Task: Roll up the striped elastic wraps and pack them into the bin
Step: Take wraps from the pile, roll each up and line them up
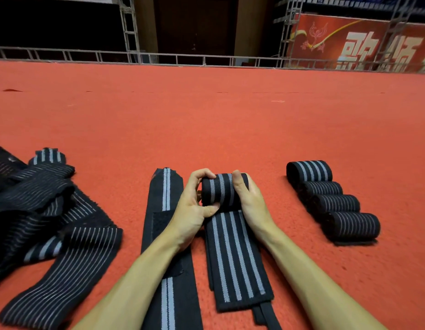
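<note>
Our left hand (194, 210) and right hand (250, 203) both grip the half-rolled wrap (222, 190), and we should roll it tight and straight, without letting it slide sideways

Between your fingers (202, 173): black, grey-striped wrap (222, 191), half rolled, tail flat. Right of them: four finished rolls (333, 203).

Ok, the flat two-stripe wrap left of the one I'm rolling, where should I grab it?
Probably the wrap's far end, from above, pinching both corners with your fingers. It lies flat, running away from you. That end sits free on the carpet, while your left forearm crosses its middle.
</note>
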### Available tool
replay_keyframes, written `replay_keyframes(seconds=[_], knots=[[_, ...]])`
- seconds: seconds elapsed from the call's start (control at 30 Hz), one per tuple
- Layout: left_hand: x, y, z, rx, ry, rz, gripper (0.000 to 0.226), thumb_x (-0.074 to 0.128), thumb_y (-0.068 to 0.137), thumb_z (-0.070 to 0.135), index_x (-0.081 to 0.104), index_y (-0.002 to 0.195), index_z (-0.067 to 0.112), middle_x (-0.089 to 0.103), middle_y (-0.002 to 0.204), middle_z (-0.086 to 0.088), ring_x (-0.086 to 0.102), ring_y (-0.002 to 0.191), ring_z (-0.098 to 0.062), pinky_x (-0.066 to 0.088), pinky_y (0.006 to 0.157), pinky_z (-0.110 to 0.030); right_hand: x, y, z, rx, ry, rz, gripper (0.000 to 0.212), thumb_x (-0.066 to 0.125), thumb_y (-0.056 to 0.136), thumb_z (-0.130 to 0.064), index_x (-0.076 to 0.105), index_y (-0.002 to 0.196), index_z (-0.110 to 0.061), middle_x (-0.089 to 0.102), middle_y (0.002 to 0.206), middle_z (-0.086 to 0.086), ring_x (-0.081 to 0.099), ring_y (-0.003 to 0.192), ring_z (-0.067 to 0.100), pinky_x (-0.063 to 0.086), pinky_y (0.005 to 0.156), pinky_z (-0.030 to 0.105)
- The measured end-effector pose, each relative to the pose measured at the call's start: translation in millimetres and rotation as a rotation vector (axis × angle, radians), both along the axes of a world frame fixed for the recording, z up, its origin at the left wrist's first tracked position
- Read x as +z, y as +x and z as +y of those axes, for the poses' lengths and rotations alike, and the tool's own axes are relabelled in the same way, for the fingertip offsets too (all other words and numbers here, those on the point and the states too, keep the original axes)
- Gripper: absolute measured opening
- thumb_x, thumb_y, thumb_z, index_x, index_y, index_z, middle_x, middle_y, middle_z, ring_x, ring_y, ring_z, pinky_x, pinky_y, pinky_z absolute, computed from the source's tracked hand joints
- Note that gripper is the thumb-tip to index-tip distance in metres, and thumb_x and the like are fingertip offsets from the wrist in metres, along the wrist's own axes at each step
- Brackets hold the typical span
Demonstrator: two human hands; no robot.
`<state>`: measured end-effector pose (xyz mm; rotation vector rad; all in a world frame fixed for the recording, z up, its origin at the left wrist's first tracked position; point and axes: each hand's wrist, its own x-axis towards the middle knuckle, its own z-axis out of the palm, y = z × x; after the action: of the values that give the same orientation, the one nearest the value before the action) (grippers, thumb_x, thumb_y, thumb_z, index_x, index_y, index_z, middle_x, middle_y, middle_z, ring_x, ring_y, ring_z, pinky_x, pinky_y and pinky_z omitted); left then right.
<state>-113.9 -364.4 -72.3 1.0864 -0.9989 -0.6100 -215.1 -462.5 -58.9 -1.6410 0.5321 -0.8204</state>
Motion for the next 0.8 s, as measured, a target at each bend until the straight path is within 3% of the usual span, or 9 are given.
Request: replay_keyframes(seconds=[0.13, 0.23, 0.3, 0.37, 0.43, 0.5, 0.6, 0.67, 0.8], knots=[[3.1, -3.0, 2.7, -0.051, 0.039, -0.029, 0.067, 0.059, 0.076, -0.004, 0.043, 0.127, 0.036, 0.062, 0.104, 0.001, 0.06, 0.093, -0.013, 0.051, 0.079, -0.024, -0.4, 0.5, -0.3, 0.047, 0.085, -0.094, 0.029, 0.066, 0.083, -0.048, 0.06, 0.088, -0.021, 0.064, 0.082, -0.006, 0.061, 0.078, 0.008, 0.049, 0.076, 0.031], [6.3, -5.6, 3.5, -0.082, 0.116, 0.133, 0.073, 0.065, 0.075, 0.012, 0.031, 0.135, 0.036, 0.062, 0.12, -0.003, 0.066, 0.102, -0.012, 0.053, 0.076, -0.022, -0.4, -0.6, -0.2, 0.118, 0.086, -0.11, 0.018, 0.062, 0.08, -0.041, 0.061, 0.091, -0.027, 0.064, 0.093, 0.001, 0.062, 0.088, 0.014, 0.05, 0.083, 0.033], [7.4, -6.3, 4.4, -0.087, 0.144, 0.215, 0.071, 0.068, 0.075, 0.027, 0.03, 0.134, 0.034, 0.06, 0.125, -0.003, 0.065, 0.106, -0.011, 0.054, 0.078, -0.025, 0.6, -1.9, 1.0, 0.148, 0.095, -0.102, 0.027, 0.065, 0.075, -0.045, 0.063, 0.098, -0.031, 0.059, 0.116, 0.015, 0.062, 0.105, 0.026, 0.049, 0.095, 0.043], [6.5, -6.3, 3.8, -0.093, 0.158, 0.24, 0.082, 0.075, 0.069, 0.047, 0.03, 0.135, 0.029, 0.061, 0.126, -0.004, 0.064, 0.11, -0.014, 0.054, 0.086, -0.032, 0.5, -4.5, 0.0, 0.187, 0.127, -0.113, 0.039, 0.067, 0.069, -0.044, 0.062, 0.105, -0.03, 0.046, 0.129, 0.026, 0.057, 0.114, 0.037, 0.047, 0.099, 0.049], [6.7, -7.8, 2.7, -0.098, 0.165, 0.253, 0.101, 0.079, 0.055, 0.066, 0.031, 0.134, 0.025, 0.064, 0.121, -0.001, 0.063, 0.112, -0.016, 0.053, 0.091, -0.036, 0.6, -6.7, -1.8, 0.215, 0.136, -0.146, 0.042, 0.067, 0.065, -0.038, 0.061, 0.106, -0.029, 0.042, 0.131, 0.026, 0.057, 0.109, 0.036, 0.049, 0.092, 0.044], [7.9, -8.9, 1.9, -0.105, 0.17, 0.266, 0.107, 0.077, 0.051, 0.071, 0.031, 0.133, 0.02, 0.065, 0.118, -0.002, 0.063, 0.112, -0.017, 0.052, 0.094, -0.037, 1.3, -8.2, -1.5, 0.213, 0.109, -0.181, 0.043, 0.064, 0.06, -0.036, 0.061, 0.102, -0.032, 0.042, 0.129, 0.022, 0.056, 0.101, 0.025, 0.049, 0.085, 0.037], [5.5, -7.6, 1.2, -0.145, 0.167, 0.304, 0.096, 0.07, 0.068, 0.064, 0.029, 0.137, 0.011, 0.061, 0.125, -0.012, 0.06, 0.117, -0.024, 0.048, 0.101, -0.041, -0.3, -8.8, -0.2, 0.16, 0.015, -0.187, 0.046, 0.057, 0.057, -0.038, 0.06, 0.104, -0.039, 0.041, 0.119, 0.007, 0.053, 0.101, 0.018, 0.048, 0.085, 0.03], [5.4, -5.5, 1.7, -0.152, 0.177, 0.328, 0.081, 0.063, 0.08, 0.051, 0.03, 0.139, 0.006, 0.059, 0.128, -0.017, 0.059, 0.118, -0.027, 0.046, 0.102, -0.044, -4.0, -7.4, 0.7, 0.127, -0.068, -0.158, 0.047, 0.055, 0.064, -0.043, 0.057, 0.111, -0.041, 0.041, 0.118, -0.002, 0.05, 0.112, 0.02, 0.045, 0.097, 0.033], [4.3, -2.8, 2.2, -0.11, 0.164, 0.346, 0.064, 0.063, 0.077, 0.028, 0.037, 0.133, 0.008, 0.068, 0.108, -0.009, 0.067, 0.099, -0.019, 0.056, 0.083, -0.033, -6.3, -2.9, -0.4, 0.068, -0.162, -0.045, 0.047, 0.045, 0.075, -0.067, 0.053, 0.115, -0.044, 0.039, 0.119, -0.011, 0.042, 0.124, 0.006, 0.032, 0.112, 0.035]])
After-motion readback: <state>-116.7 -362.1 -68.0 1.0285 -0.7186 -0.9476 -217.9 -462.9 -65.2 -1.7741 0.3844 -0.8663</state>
